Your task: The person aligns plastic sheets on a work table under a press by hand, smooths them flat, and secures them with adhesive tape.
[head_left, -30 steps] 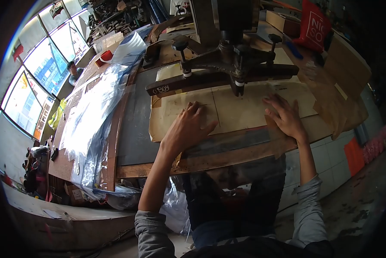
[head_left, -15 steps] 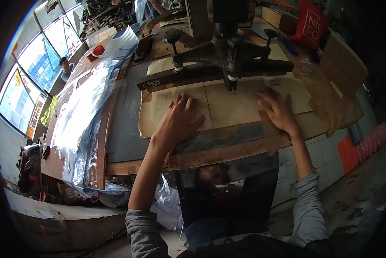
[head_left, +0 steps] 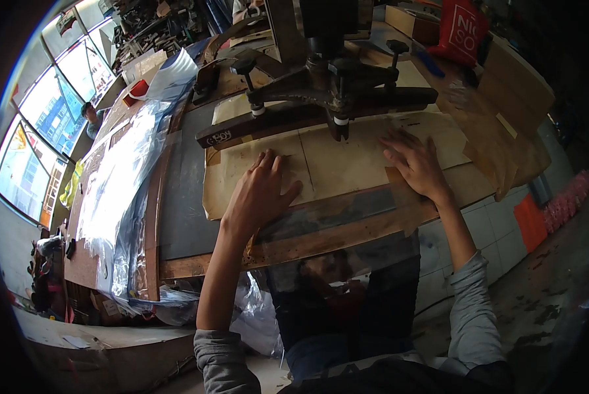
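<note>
My left hand [head_left: 258,195] lies with fingers stretched out on the left part of a tan, cardboard-like sheet [head_left: 350,161]. Farther right, my right hand [head_left: 414,164] rests on the same sheet, its fingers spread and palm down. Neither hand grips anything. A dark metal press bar [head_left: 281,121], chalk-marked at its left end, crosses just beyond my fingertips and covers part of the sheet. Its branched metal bracket [head_left: 330,88] carries screw knobs. Under my wrists, a clear plastic film [head_left: 337,213] lies over the front edge and hangs down.
The wooden table edge [head_left: 189,266] runs in front of me. Shiny plastic sheets [head_left: 127,177] cover a brown board at left. Crumpled brown paper [head_left: 498,154] and a red bag [head_left: 460,33] lie at right. Another person [head_left: 92,118] is by the windows.
The whole view has shifted slightly, so the table and press appear a little farther left and lower. Both hands stay flat on the tan sheet in much the same places.
</note>
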Motion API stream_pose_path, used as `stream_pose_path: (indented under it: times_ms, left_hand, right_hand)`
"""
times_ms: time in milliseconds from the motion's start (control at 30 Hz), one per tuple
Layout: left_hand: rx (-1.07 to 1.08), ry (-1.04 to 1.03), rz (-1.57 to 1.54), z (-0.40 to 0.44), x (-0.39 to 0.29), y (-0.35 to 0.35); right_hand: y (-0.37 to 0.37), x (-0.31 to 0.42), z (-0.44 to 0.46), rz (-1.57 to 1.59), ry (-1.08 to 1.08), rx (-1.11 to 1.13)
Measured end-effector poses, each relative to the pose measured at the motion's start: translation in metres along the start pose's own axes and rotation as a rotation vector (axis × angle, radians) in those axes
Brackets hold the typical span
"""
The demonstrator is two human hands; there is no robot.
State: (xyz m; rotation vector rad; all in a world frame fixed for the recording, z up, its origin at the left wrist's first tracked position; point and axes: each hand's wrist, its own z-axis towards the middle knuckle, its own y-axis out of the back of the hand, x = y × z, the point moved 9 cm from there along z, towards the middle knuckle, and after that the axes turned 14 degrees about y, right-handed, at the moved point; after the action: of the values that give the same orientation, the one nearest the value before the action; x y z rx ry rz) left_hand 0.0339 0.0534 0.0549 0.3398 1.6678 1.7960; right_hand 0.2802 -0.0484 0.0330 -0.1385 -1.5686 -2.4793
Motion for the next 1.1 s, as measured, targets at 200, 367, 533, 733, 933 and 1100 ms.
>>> stream_pose_path:
  times_ms: [200,367,533,733,933,1100]
  left_hand:
    - [-0.031,-0.01,-0.005,-0.002,0.001,0.001]
    - [-0.026,-0.008,-0.029,-0.003,-0.003,0.005]
    - [-0.021,-0.015,-0.026,-0.002,-0.001,0.002]
    - [0.032,0.024,-0.053,-0.001,-0.002,0.003]
    - [-0.041,0.009,-0.024,-0.003,-0.002,0.003]
    - [-0.187,-0.072,0.007,-0.013,-0.002,0.009]
  right_hand:
    - [0.002,0.001,0.0,-0.008,-0.019,0.003]
    - [0.001,0.002,-0.001,-0.009,-0.021,0.01]
    - [-0.001,0.001,-0.002,-0.018,-0.024,0.018]
    - [0.001,0.002,-0.001,-0.022,-0.011,0.019]
    - [-0.002,-0.001,-0.003,-0.046,-0.001,0.016]
    - [-0.002,0.002,-0.002,-0.055,-0.007,0.033]
